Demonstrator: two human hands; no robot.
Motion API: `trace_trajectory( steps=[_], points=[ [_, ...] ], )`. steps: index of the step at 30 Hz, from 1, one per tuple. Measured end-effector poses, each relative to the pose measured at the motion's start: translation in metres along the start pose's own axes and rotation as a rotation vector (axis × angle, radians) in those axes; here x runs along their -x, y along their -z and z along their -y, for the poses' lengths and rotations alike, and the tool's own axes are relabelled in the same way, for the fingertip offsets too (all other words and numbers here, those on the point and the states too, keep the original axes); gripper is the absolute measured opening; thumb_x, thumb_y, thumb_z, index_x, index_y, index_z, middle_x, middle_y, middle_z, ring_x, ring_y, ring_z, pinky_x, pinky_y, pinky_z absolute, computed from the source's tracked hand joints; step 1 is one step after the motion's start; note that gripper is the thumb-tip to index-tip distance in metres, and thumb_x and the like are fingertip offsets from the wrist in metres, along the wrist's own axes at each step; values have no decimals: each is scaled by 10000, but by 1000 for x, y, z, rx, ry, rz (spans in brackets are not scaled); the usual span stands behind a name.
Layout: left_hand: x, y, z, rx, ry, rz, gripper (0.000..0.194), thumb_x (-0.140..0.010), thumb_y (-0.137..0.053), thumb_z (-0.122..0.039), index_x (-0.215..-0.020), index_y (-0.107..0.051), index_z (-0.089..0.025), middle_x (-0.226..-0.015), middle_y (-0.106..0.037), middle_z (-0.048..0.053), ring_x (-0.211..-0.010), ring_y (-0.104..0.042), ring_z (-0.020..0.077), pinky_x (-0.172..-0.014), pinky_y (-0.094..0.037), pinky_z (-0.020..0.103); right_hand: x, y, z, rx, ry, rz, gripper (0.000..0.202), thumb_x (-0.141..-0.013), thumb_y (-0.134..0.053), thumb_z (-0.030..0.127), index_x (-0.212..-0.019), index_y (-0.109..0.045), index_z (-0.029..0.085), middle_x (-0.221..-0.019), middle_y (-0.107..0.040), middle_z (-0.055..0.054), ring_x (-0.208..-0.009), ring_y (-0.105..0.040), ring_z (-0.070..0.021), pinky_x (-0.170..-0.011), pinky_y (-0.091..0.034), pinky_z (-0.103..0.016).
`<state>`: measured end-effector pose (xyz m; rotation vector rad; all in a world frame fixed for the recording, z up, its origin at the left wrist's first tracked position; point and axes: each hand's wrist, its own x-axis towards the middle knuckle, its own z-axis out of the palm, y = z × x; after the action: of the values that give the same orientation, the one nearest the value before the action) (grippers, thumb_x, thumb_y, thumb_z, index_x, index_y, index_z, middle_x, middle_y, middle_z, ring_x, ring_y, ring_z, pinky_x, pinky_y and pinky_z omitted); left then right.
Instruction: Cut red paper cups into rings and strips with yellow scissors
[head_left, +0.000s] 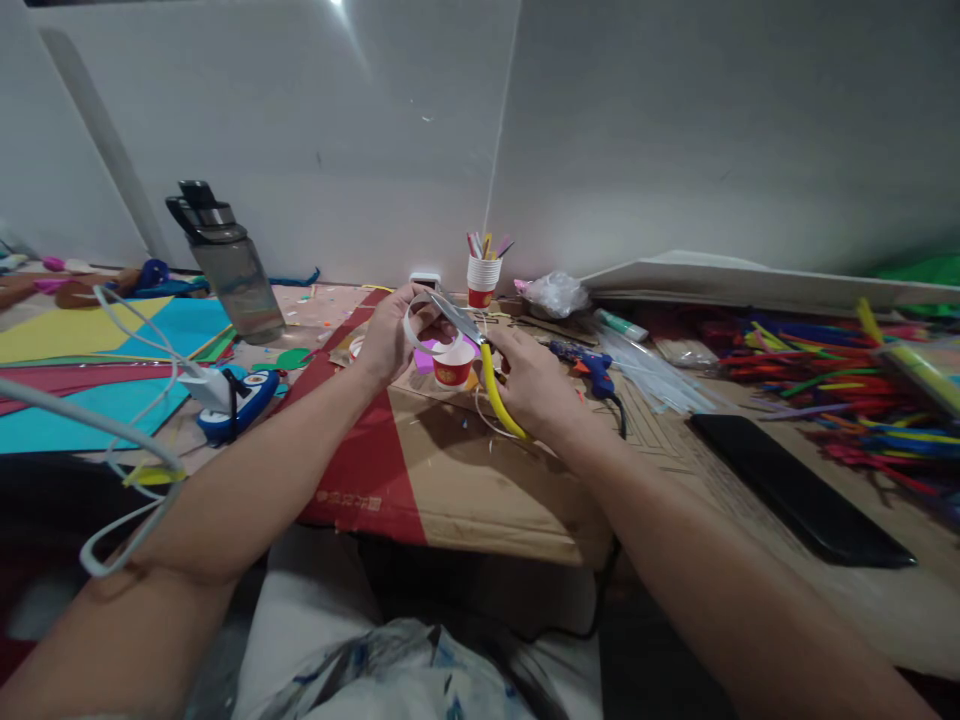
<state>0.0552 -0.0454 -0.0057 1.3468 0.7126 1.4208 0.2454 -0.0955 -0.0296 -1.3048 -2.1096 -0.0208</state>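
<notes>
My left hand pinches a white paper ring, which looks like a strip or rim cut from a paper cup. Yellow-handled scissors are gripped in my right hand, their blades pointing up and left across the ring beside my left fingers. Whether the blades touch the paper I cannot tell. Just below the ring stands a short red and white paper cup on the cardboard. A purple piece lies behind that cup.
A water bottle stands at left near coloured paper sheets and a power strip. Stacked cups with pens stand behind. On the right lie a blue glue gun, glue sticks, a black phone and pipe cleaners.
</notes>
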Motion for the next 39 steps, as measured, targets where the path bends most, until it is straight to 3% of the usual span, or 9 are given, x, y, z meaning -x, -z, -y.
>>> trace_trajectory(
  steps=[10,16,27,33,39],
  points=[
    [1,1,-5,26,28,19,296,-762,-779,-366,-809,-557,-175,-654,-652,1,-666,-690,151,-588,-505,233,0,1,0,16,3,0,332,-864,-563,303,-1173,-640,210,-1069,-689,-119,-962,-611,-271,-817,-473,-372],
    [3,0,-6,10,77,78,318,-758,-780,-396,-795,-562,-168,-664,-666,20,-697,-696,162,-580,-499,230,1,0,0,12,2,-4,450,-846,-590,314,-1277,-589,184,-1160,-632,-160,-966,-603,-279,-805,-494,-390],
    [1,6,-7,-26,88,120,252,-772,-767,-339,-811,-588,-165,-629,-624,-11,-550,-614,108,-546,-470,214,0,3,2,59,8,7,383,-867,-560,313,-1225,-620,190,-1133,-680,-138,-980,-615,-280,-810,-471,-376],
    [-4,9,-6,20,87,139,285,-744,-792,-292,-703,-538,-169,-568,-536,-45,-535,-597,94,-541,-469,201,0,4,3,53,10,10,352,-863,-564,293,-1196,-631,202,-1127,-690,-133,-1001,-621,-279,-821,-472,-365],
    [-5,11,-6,9,96,193,257,-747,-791,-314,-740,-599,-144,-614,-601,-10,-520,-587,84,-509,-461,196,0,5,3,25,20,11,310,-848,-563,261,-1138,-653,195,-1062,-704,-120,-931,-626,-256,-799,-472,-348]
  ],
)
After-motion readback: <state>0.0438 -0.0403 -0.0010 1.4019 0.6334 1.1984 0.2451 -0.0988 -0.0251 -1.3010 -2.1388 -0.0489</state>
